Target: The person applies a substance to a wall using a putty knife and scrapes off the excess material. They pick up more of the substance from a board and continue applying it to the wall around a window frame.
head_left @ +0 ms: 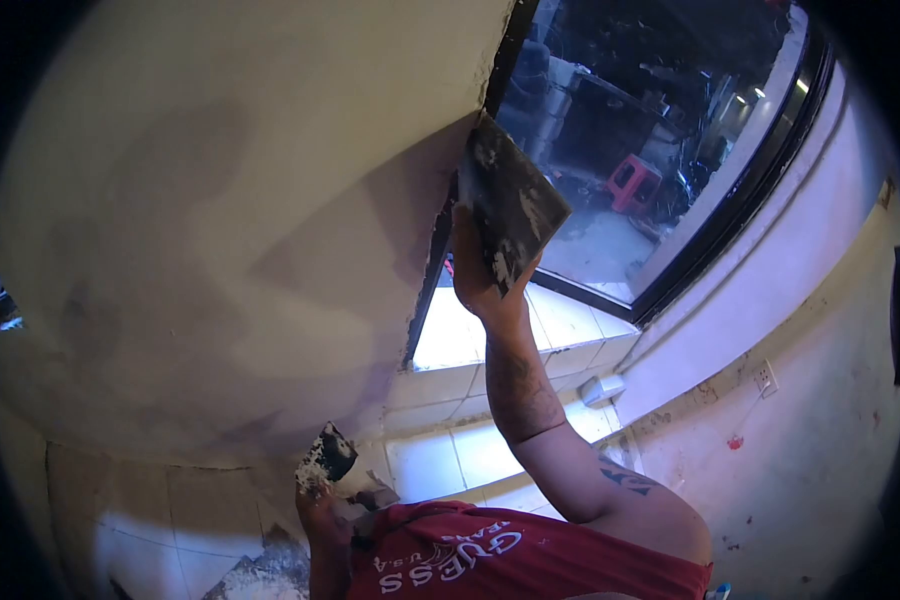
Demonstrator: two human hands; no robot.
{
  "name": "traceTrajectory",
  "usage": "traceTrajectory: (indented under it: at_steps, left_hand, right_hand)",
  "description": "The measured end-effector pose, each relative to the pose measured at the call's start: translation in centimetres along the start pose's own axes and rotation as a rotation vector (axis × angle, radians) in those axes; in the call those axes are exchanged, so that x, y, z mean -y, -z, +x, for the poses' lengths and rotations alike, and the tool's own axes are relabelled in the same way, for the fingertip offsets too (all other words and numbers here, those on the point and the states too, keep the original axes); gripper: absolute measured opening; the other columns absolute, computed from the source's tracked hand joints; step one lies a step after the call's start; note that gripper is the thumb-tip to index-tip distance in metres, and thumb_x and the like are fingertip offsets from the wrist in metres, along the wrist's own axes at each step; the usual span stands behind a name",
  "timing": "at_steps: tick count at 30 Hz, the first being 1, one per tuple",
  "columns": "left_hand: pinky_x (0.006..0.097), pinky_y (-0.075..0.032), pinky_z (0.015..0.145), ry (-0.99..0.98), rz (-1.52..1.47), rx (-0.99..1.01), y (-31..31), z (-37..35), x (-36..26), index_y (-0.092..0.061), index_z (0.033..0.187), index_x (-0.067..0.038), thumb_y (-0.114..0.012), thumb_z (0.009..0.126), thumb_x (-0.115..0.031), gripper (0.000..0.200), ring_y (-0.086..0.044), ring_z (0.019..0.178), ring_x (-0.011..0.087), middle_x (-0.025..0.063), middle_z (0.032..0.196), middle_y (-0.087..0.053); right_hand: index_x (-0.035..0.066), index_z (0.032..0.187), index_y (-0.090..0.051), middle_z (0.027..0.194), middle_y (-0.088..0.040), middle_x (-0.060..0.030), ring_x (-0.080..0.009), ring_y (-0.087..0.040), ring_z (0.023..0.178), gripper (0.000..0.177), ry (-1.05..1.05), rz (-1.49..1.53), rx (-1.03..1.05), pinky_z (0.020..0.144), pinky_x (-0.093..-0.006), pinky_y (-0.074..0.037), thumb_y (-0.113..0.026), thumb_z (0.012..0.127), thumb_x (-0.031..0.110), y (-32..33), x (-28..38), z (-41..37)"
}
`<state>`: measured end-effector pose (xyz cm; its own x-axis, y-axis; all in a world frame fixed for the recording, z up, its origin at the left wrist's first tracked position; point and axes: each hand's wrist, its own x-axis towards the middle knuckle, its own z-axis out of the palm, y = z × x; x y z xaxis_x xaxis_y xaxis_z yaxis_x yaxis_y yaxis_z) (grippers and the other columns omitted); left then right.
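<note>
My right hand (485,285) is raised at the wall's edge beside the window, closed around a plastering trowel (515,200). The trowel's flat, dark rectangular face is smeared with pale plaster, and its upper corner is at the window frame. Its handle is hidden. Lower down, near my chest, my left hand (322,515) is closed on a putty knife (328,458). Clumps of white putty cling to the putty knife's dark blade. The pale wall (270,200) fills the left side, with shadows of the arm and trowel across it.
A black-framed window (650,300) stands at the upper right, with a red plastic stool (634,185) visible through the glass. White tiles (450,385) line the sill below. A wall socket (765,378) is on the right wall. The wall's edge by the frame looks rough.
</note>
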<state>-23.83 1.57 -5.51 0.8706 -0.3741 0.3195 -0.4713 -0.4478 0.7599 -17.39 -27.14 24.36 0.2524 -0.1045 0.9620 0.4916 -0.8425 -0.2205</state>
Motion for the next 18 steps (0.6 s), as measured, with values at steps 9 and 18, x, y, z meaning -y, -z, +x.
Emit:
traceTrajectory:
  at_steps: [9, 18]
  left_hand:
    - [0.0306, -0.039, 0.085, -0.206, 0.331, -0.003, 1.1, 0.2, -0.9, -0.042, 0.114, 0.002, -0.043, 0.08, -0.003, 0.034, -0.047, 0.099, 0.0218, 0.0138, 0.107, -0.047]
    - [0.0263, -0.042, 0.078, 0.694, -1.273, -0.126, 0.6, 1.7, -3.4, -0.04, 0.115, -0.003, -0.046, 0.08, -0.004, 0.035, -0.048, 0.093, 0.0149, 0.0078, 0.103, -0.048]
  right_hand:
    - [-0.004, 0.116, -0.041, 0.115, -0.046, -0.0269, -0.0378, -0.046, 0.109, 0.048, 0.099, -0.005, -0.055, 0.091, -0.039, -0.036, -0.043, 0.068, -0.008, -0.5, 0.3, -0.4]
    - [-0.002, 0.117, -0.04, 0.117, -0.045, -0.0264, -0.0382, -0.044, 0.111, 0.049, 0.162, 0.056, -0.024, 0.093, -0.0397, -0.034, -0.045, 0.069, -0.007, -0.6, 0.1, -1.0]
